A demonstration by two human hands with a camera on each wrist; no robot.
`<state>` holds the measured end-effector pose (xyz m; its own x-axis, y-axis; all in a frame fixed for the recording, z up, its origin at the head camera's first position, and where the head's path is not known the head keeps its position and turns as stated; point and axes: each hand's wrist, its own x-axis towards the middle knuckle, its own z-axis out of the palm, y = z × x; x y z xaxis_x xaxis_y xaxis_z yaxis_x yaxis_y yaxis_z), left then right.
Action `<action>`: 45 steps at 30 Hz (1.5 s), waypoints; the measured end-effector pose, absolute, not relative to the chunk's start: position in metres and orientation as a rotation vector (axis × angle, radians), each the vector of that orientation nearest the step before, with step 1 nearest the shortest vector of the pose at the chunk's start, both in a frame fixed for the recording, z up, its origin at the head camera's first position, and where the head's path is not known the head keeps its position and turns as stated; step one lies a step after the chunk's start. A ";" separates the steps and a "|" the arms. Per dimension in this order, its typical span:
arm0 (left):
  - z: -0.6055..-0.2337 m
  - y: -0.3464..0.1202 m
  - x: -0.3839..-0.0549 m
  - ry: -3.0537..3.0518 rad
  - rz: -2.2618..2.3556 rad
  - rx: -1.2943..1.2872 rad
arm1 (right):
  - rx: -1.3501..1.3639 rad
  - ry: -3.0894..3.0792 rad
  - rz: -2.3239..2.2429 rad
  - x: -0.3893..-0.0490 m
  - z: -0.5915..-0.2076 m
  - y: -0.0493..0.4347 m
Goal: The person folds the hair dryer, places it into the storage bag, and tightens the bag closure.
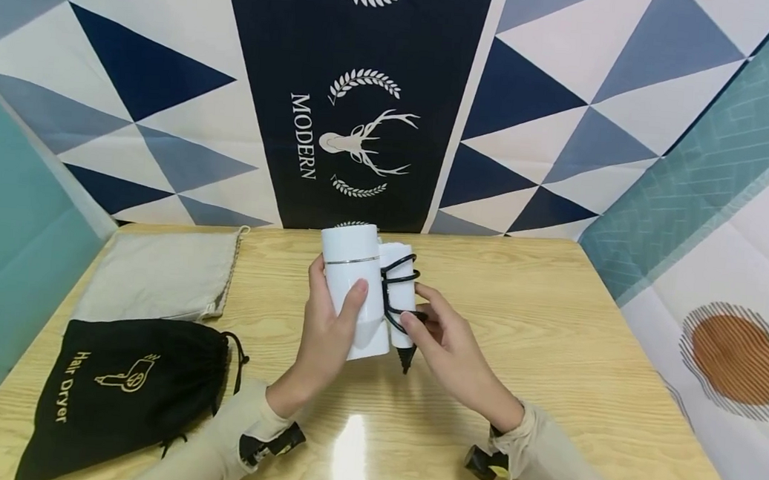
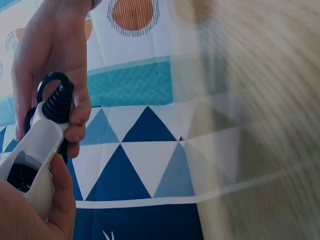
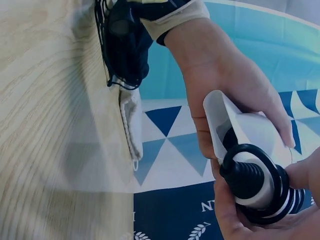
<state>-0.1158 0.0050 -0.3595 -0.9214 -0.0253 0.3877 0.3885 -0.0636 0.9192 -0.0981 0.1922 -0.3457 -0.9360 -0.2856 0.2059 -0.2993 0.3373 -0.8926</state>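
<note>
A white folded hair dryer (image 1: 372, 306) is held up above the table, its handle lying alongside the barrel. My left hand (image 1: 324, 332) grips the barrel, thumb across the front. Black cord (image 1: 386, 292) is wound in loops around the handle, and my right hand (image 1: 450, 349) holds the handle there, thumb on the cord and fingers behind. In the right wrist view, a ribbed black cord sleeve (image 3: 244, 180) sticks out of the handle's end, beside the open white nozzle (image 3: 220, 112). The left palm is partly hidden behind the dryer in that view.
On the table's left lies a black drawstring pouch (image 1: 139, 394) printed "Hair Dryer". Behind it, a light grey cloth bag (image 1: 154, 272) lies flat. The wooden table (image 1: 521, 301) ends at a patterned cloth backdrop (image 1: 364, 45). Both wrists wear small black cameras.
</note>
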 end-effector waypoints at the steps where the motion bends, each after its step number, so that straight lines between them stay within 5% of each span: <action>1: -0.360 0.006 -0.115 -1.922 -2.067 -0.388 | 0.555 -2.550 1.704 -0.099 -0.346 0.193; 26: -0.349 -0.014 -0.127 -2.408 -2.031 -0.307 | 0.533 -2.354 1.839 -0.109 -0.334 0.209; 45: -0.337 -0.047 -0.130 -2.882 -1.591 -0.395 | 0.478 -2.299 1.873 -0.111 -0.338 0.210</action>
